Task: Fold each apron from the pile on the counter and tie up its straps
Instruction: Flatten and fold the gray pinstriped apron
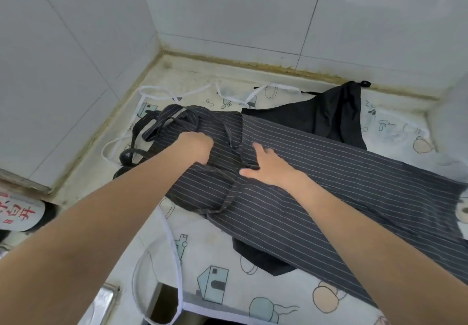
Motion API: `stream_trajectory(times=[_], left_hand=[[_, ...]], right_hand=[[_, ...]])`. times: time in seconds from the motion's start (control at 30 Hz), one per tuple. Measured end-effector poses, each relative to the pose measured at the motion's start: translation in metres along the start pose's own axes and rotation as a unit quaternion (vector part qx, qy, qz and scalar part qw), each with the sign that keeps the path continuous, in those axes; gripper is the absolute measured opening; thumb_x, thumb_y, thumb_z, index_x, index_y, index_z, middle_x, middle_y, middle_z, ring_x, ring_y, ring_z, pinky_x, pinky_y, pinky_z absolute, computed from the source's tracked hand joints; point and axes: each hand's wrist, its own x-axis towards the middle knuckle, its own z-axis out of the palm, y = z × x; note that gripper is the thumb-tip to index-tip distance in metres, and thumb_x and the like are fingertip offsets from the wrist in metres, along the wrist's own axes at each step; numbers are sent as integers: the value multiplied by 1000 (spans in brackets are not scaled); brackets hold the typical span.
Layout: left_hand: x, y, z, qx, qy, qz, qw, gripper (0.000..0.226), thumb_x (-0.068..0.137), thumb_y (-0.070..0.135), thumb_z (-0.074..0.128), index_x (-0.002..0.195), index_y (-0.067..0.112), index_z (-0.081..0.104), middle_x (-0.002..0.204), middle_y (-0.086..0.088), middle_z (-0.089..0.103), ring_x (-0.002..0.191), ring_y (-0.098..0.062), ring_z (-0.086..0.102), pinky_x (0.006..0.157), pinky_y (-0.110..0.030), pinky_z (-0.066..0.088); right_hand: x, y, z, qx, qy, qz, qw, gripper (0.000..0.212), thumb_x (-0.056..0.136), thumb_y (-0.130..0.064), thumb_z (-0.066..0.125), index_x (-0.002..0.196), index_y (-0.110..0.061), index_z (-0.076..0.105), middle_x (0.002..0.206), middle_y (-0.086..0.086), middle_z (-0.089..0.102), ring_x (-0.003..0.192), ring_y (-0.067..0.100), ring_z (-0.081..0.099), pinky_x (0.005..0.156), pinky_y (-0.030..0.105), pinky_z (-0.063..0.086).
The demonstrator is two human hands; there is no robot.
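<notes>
Across the middle of the frame lies the striped apron (316,180), a dark cloth with thin pale lines, stretched from centre left down toward the lower right edge, where it is cut off. Left of centre, the left hand (193,147) is curled into a fist on the apron's bunched upper end, its fingers closed round a fold of the striped cloth; which layer it grips is hidden under the knuckles. Just beside it, the right hand (268,163) lies flat on the apron with fingers straight and spread, the thumb pointing toward the left hand, pressing the cloth down near a dark strap (229,198) that loops across the fabric. More striped straps (162,122) tangle at the upper left of the apron, and where each one ends cannot be made out.

Under the striped apron a plain black apron (329,116) shows at the upper right and again as a corner at lower centre; the rest is covered. Beneath both lies a white printed apron (215,269) with cartoon drawings and white edging, its white straps (174,94) trailing toward the tiled wall (228,7) at the top. The counter (177,71) shows only as a strip along the wall. At the left edge a round white object with red characters (17,213) is partly cut off.
</notes>
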Motion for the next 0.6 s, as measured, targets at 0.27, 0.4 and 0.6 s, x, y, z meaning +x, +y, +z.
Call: stream_trajectory(times=[0.27, 0.4, 0.6], left_hand=[[41, 121, -51, -80, 184, 189, 961, 62, 90, 2, 48, 147, 13, 24, 152, -7, 20, 106, -29, 55, 80, -38, 50], [67, 147, -43, -91, 136, 149, 975, 76, 91, 8, 53, 151, 13, 6, 159, -3, -4, 130, -32, 38, 102, -38, 41], [89, 164, -53, -73, 118, 105, 985, 83, 91, 16, 56, 151, 13, -2, 159, -2, -3, 123, -29, 48, 96, -35, 45]], right_hand=[[-42, 162, -60, 21, 132, 193, 972, 59, 92, -19, 56, 142, -7, 27, 143, 22, 28, 119, 40, 48, 97, 38, 41], [-64, 217, -58, 14, 122, 246, 961, 73, 90, -20, 60, 146, -7, 15, 150, 20, 21, 125, 38, 44, 100, 39, 39], [-59, 231, -76, -149, 48, 185, 970, 103, 81, -33, 71, 150, -23, -4, 157, 12, 2, 114, 29, 55, 87, 34, 50]])
